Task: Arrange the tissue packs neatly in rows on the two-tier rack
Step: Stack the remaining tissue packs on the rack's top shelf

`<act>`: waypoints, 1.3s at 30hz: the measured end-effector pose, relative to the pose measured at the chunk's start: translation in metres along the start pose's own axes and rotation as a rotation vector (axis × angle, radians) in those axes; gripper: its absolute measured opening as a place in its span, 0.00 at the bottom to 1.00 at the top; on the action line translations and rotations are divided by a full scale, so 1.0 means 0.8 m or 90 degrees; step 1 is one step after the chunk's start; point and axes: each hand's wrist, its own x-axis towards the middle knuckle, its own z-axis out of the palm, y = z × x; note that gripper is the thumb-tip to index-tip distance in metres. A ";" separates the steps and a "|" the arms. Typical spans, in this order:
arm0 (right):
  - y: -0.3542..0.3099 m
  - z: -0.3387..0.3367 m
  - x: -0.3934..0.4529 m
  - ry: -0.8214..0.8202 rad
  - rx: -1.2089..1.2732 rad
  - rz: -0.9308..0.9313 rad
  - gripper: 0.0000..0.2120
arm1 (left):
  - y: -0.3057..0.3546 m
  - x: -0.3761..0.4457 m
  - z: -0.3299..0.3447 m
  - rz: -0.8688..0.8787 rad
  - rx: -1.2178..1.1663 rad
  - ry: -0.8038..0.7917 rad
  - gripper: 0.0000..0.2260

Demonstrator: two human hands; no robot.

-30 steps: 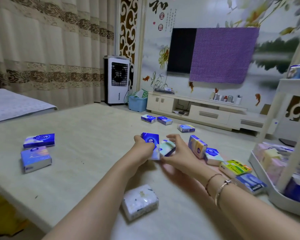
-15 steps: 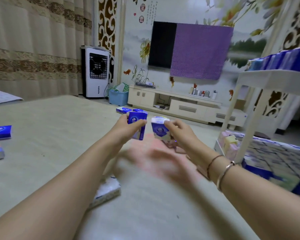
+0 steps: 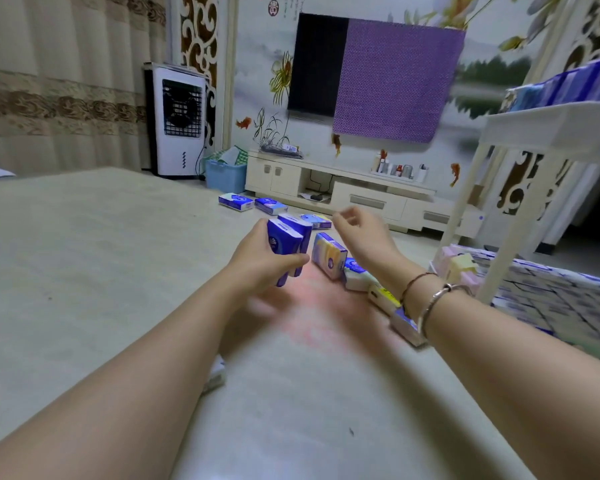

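Left hand (image 3: pixel 260 261) gripped two blue tissue packs (image 3: pixel 288 242) upright, side by side, likely stacking them for one trip. Right hand (image 3: pixel 364 233) hovered loosely open, empty, above loose packs (image 3: pixel 329 254) on the counter (image 3: pixel 84 271). Rack (image 3: pixel 548 126) stood right, partly filled.
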 end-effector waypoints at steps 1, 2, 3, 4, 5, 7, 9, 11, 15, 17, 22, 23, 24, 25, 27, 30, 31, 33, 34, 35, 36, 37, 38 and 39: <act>0.006 0.002 0.005 0.010 -0.049 0.003 0.13 | -0.001 0.000 0.000 -0.004 0.002 -0.003 0.22; 0.012 0.005 0.010 -0.013 -0.098 0.013 0.15 | -0.002 0.001 -0.001 -0.007 0.003 -0.001 0.21; 0.015 0.008 0.013 -0.055 -0.143 0.021 0.17 | -0.002 0.001 -0.004 -0.012 0.001 0.006 0.21; 0.018 0.012 0.013 -0.096 -0.174 0.034 0.18 | -0.003 0.001 -0.007 -0.016 0.000 0.013 0.20; 0.019 0.015 0.012 -0.126 -0.181 0.048 0.18 | -0.004 0.001 -0.009 -0.022 -0.001 0.018 0.19; 0.016 0.019 0.003 -0.138 -0.135 0.067 0.16 | -0.006 0.000 -0.013 -0.033 -0.003 0.022 0.18; 0.014 0.021 -0.003 -0.110 -0.069 0.067 0.13 | -0.008 -0.001 -0.014 -0.035 -0.007 0.016 0.19; 0.007 0.016 -0.007 -0.088 0.046 0.080 0.12 | -0.008 -0.001 -0.012 -0.027 -0.005 0.017 0.19; -0.013 -0.026 -0.022 -0.201 0.071 0.045 0.09 | 0.013 -0.014 -0.004 0.027 0.013 -0.037 0.21; -0.021 -0.043 -0.027 -0.249 0.093 0.043 0.06 | 0.026 -0.020 -0.003 0.056 0.008 -0.077 0.21; -0.060 -0.132 -0.059 -0.202 0.214 0.050 0.21 | 0.104 -0.058 0.004 0.144 0.007 -0.110 0.21; -0.071 -0.149 -0.065 -0.203 0.237 0.048 0.21 | 0.121 -0.064 0.005 0.164 0.014 -0.109 0.21; -0.081 -0.164 -0.071 -0.205 0.260 0.046 0.22 | 0.136 -0.069 0.007 0.183 0.018 -0.103 0.21; -0.091 -0.180 -0.078 -0.205 0.278 0.044 0.22 | 0.153 -0.074 0.008 0.204 0.020 -0.090 0.21; -0.109 -0.213 -0.090 -0.209 0.308 0.015 0.22 | 0.188 -0.086 0.009 0.236 0.017 -0.063 0.21; -0.128 -0.255 -0.103 -0.217 0.265 -0.046 0.26 | 0.232 -0.097 0.012 0.274 0.033 -0.069 0.22; -0.133 -0.276 -0.111 -0.199 0.247 -0.061 0.27 | 0.254 -0.105 0.018 0.297 0.037 -0.073 0.22; -0.136 -0.309 -0.122 -0.157 0.229 -0.076 0.27 | 0.284 -0.117 0.031 0.327 0.044 -0.070 0.22; -0.136 -0.323 -0.126 -0.135 0.226 -0.077 0.27 | 0.298 -0.121 0.038 0.337 0.048 -0.071 0.23; -0.137 -0.338 -0.132 -0.116 0.227 -0.077 0.26 | 0.312 -0.126 0.047 0.347 0.049 -0.076 0.23; -0.136 -0.354 -0.137 -0.102 0.224 -0.079 0.24 | 0.325 -0.129 0.056 0.351 0.048 -0.080 0.23; -0.135 -0.367 -0.142 -0.092 0.218 -0.081 0.21 | 0.336 -0.132 0.066 0.359 0.047 -0.086 0.24; -0.132 -0.384 -0.149 -0.082 0.207 -0.086 0.19 | 0.348 -0.136 0.078 0.366 0.046 -0.094 0.25; -0.129 -0.397 -0.154 -0.075 0.201 -0.089 0.20 | 0.359 -0.138 0.089 0.371 0.042 -0.100 0.26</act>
